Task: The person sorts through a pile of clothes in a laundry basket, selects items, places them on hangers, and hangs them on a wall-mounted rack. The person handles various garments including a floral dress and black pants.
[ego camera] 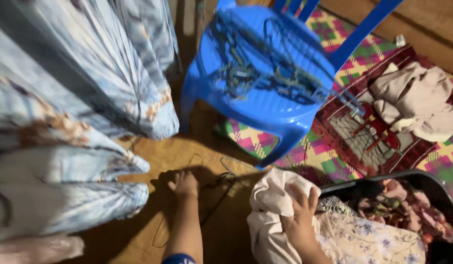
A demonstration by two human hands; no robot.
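My left hand reaches down to the wooden floor, its fingers curled at a thin wire hanger lying there. Whether the fingers grip the wire is unclear. My right hand clutches a bunched cream cloth at the bottom centre, fingers spread over its top. Just right of that cloth a black basin holds floral and patterned clothes.
A blue plastic chair with several wire hangers piled on its seat stands ahead. Pale blue patterned fabric hangs at the left. A chequered mat with a beige garment lies at the right.
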